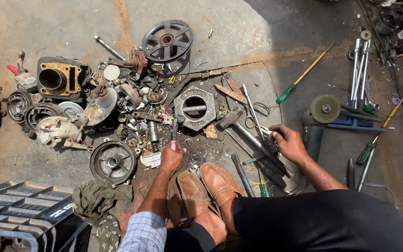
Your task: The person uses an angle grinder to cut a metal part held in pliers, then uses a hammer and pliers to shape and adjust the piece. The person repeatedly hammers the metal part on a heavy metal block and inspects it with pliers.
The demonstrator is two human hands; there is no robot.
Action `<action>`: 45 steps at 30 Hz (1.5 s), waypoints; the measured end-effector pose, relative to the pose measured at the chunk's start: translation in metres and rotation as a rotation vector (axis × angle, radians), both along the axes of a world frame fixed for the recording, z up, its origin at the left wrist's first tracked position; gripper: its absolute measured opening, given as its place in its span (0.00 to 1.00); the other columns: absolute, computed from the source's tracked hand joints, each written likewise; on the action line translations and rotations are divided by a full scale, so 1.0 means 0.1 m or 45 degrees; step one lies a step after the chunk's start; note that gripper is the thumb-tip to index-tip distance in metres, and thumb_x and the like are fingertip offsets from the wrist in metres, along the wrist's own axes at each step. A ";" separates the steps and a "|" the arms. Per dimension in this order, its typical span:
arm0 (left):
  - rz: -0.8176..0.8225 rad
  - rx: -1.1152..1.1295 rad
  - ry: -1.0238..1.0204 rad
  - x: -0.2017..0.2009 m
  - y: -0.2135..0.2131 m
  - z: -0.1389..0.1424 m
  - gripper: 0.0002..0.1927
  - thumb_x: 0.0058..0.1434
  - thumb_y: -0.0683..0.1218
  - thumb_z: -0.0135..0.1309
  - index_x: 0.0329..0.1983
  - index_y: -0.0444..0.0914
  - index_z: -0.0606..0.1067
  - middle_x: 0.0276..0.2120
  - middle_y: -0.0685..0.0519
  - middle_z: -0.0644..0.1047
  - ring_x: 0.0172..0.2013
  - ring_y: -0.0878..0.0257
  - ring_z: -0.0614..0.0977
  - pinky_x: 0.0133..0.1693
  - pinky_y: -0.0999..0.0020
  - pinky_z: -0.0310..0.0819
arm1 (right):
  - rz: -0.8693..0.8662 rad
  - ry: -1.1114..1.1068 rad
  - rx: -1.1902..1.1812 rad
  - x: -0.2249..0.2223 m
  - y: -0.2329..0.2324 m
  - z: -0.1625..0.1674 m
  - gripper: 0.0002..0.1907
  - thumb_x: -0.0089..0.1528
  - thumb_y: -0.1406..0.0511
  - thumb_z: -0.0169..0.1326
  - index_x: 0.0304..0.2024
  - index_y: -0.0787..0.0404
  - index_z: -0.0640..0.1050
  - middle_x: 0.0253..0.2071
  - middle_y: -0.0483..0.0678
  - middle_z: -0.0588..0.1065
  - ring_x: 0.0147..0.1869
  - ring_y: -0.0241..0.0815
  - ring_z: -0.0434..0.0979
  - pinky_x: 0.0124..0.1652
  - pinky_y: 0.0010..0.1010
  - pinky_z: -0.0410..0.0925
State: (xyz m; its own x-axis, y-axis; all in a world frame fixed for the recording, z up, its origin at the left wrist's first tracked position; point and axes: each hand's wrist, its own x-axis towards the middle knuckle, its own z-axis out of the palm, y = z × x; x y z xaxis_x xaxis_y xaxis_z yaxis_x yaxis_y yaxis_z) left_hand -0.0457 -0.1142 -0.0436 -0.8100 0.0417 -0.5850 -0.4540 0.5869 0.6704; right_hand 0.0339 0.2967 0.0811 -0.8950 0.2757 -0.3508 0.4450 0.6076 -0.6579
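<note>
I sit on the ground, my brown shoes (211,186) in front of me. My left hand (172,157) grips a small red-handled tool (174,135) whose dark shaft points up toward a hexagonal metal block (195,108). My right hand (289,143) rests on a cluster of long metal tools (256,144), fingers curled over a small pale part; what it holds exactly is unclear. A hammer (232,119) lies just left of that hand.
A pile of engine parts covers the left: a cylinder block (59,77), brake drum (113,162), spoked pulley wheel (167,41). An angle grinder (320,116), screwdrivers (304,74) and wrenches (360,70) lie at right. Black plastic crates (19,210) and a rag (99,196) sit lower left.
</note>
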 end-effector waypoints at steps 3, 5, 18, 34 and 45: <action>-0.013 -0.004 0.038 0.00 0.00 0.00 0.13 0.56 0.47 0.66 0.32 0.35 0.74 0.29 0.47 0.79 0.31 0.55 0.80 0.38 0.58 0.74 | 0.399 -0.057 0.408 0.04 -0.22 -0.03 0.19 0.63 0.55 0.56 0.48 0.62 0.79 0.45 0.56 0.78 0.45 0.54 0.81 0.45 0.45 0.73; -0.004 -0.009 0.063 -0.01 -0.02 0.01 0.14 0.55 0.48 0.66 0.33 0.36 0.74 0.31 0.46 0.79 0.33 0.54 0.81 0.39 0.57 0.75 | 0.624 -0.316 0.710 0.04 -0.39 -0.10 0.24 0.61 0.48 0.58 0.45 0.62 0.77 0.48 0.57 0.76 0.48 0.60 0.79 0.47 0.50 0.72; 0.015 -0.021 -0.021 -0.12 -0.09 -0.10 0.13 0.60 0.48 0.59 0.43 0.36 0.74 0.40 0.41 0.81 0.44 0.48 0.84 0.49 0.53 0.78 | -0.070 -0.782 -1.058 -0.38 -0.46 -0.65 0.16 0.61 0.67 0.54 0.49 0.65 0.69 0.29 0.54 0.76 0.21 0.39 0.68 0.23 0.34 0.65; 0.043 0.057 -0.166 -0.19 -0.14 -0.06 0.21 0.58 0.44 0.52 0.55 0.35 0.73 0.48 0.40 0.81 0.51 0.47 0.82 0.55 0.55 0.75 | 0.642 -0.187 0.111 -0.65 -1.52 -0.12 0.30 0.63 0.59 0.56 0.63 0.64 0.64 0.19 0.56 0.75 0.19 0.48 0.77 0.22 0.45 0.70; 0.084 0.062 -0.178 -0.18 -0.14 -0.01 0.40 0.57 0.44 0.48 0.74 0.32 0.55 0.63 0.34 0.70 0.62 0.43 0.74 0.63 0.55 0.66 | 0.856 -0.069 0.234 -0.81 -1.81 -0.19 0.29 0.64 0.60 0.55 0.63 0.63 0.63 0.21 0.59 0.75 0.24 0.57 0.80 0.28 0.51 0.73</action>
State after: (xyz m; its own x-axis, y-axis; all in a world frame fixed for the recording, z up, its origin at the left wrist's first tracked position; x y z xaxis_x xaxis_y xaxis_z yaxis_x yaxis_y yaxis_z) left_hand -0.0638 -0.1277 -0.0443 -0.7230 0.0225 -0.6905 -0.5810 0.5211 0.6252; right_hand -0.0470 0.1155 0.0622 -0.8747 -0.2728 -0.4007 -0.0373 0.8621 -0.5054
